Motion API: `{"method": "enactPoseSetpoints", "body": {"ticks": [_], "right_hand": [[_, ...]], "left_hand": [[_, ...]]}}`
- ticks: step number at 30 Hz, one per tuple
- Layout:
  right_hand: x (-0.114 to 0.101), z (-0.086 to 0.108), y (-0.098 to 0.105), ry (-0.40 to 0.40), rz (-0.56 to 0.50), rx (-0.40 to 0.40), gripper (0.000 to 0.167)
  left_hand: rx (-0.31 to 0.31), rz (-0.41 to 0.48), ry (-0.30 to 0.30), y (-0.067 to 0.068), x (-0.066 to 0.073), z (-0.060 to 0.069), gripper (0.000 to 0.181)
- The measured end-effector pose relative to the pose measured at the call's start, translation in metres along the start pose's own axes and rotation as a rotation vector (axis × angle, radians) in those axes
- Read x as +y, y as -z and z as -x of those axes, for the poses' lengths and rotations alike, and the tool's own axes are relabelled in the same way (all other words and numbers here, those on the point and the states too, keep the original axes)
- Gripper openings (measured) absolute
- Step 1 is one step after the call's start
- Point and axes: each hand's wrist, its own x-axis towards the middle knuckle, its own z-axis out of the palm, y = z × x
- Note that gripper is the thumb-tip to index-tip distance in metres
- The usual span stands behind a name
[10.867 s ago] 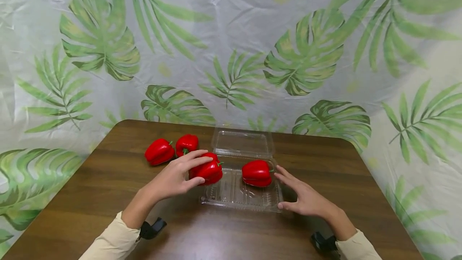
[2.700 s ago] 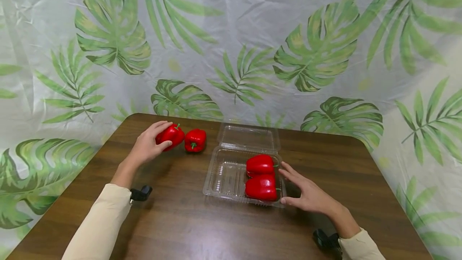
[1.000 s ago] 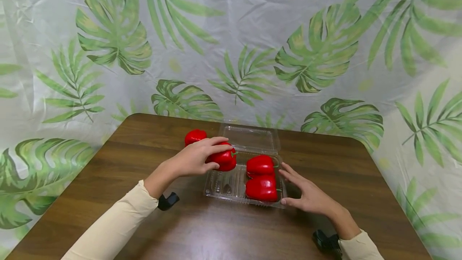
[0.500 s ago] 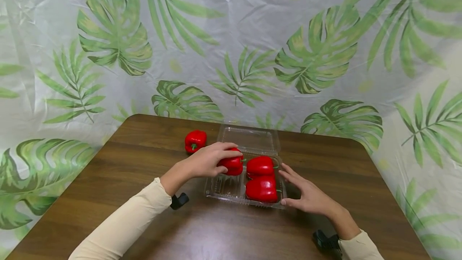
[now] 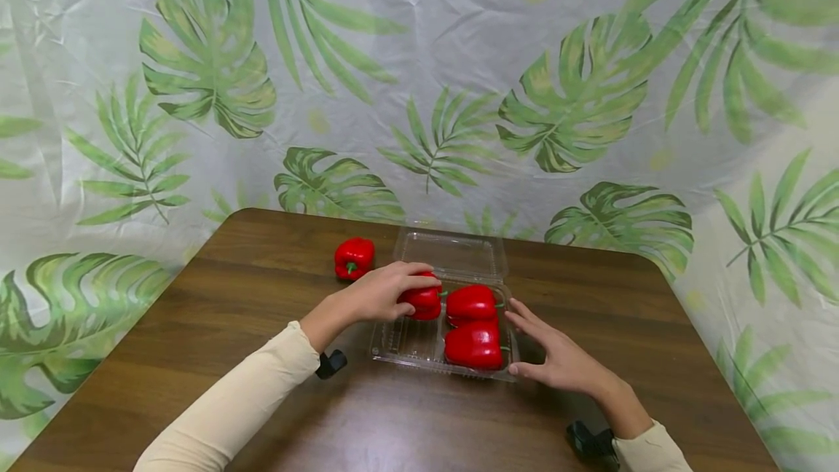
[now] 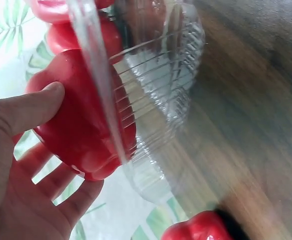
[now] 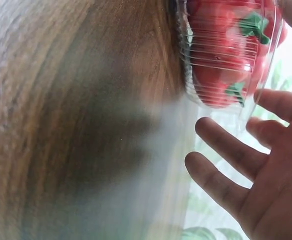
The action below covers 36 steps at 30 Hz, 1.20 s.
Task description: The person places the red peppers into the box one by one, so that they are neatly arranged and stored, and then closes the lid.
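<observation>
My left hand [image 5: 380, 293] grips a red bell pepper [image 6: 85, 120] between thumb and fingers. This pepper sits at the back left of a clear plastic clamshell container [image 5: 406, 361], within its rim; the head view does not show whether it touches the bottom. Two more red bell peppers lie in the container's right half, a rear one [image 5: 470, 304] and a front one [image 5: 473, 345], stems pointing right. My right hand [image 5: 557, 355] rests its spread, relaxed fingertips along the container's right rim. In the right wrist view, green stems [image 7: 254, 26] show through the ribbed wall.
Another red bell pepper [image 5: 355, 258] stands on the brown wooden table [image 5: 288, 384], behind and left of the container. The container's transparent lid [image 5: 452, 253] lies folded back toward the table's rear edge. Behind hangs a leaf-patterned cloth [image 5: 419, 57].
A second pepper came to lie in the container's right half. My left hand then took the leftmost table pepper, carried it right and lowered it into the back left. My right hand stayed at the rim.
</observation>
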Motion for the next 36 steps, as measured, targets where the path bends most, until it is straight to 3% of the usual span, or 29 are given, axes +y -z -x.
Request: {"method": "enactPoseSetpoints", "body": {"ticks": [7, 17, 25, 36], "right_hand": [[0.001, 0.0, -0.003, 0.007, 0.005, 0.005, 0.081], [0.001, 0.0, -0.003, 0.013, 0.008, 0.015, 0.081], [0.0, -0.002, -0.003, 0.003, -0.023, 0.01, 0.081], [0.0, -0.002, -0.003, -0.01, -0.023, 0.002, 0.082]], "left_hand": [[-0.049, -0.037, -0.004, -0.009, -0.005, -0.004, 0.053], [-0.058, -0.078, 0.009, -0.02, -0.01, -0.006, 0.053], [-0.022, -0.102, 0.016, -0.027, -0.013, -0.005, 0.053], [-0.027, -0.105, 0.023, -0.031, -0.014, -0.004, 0.054]]}}
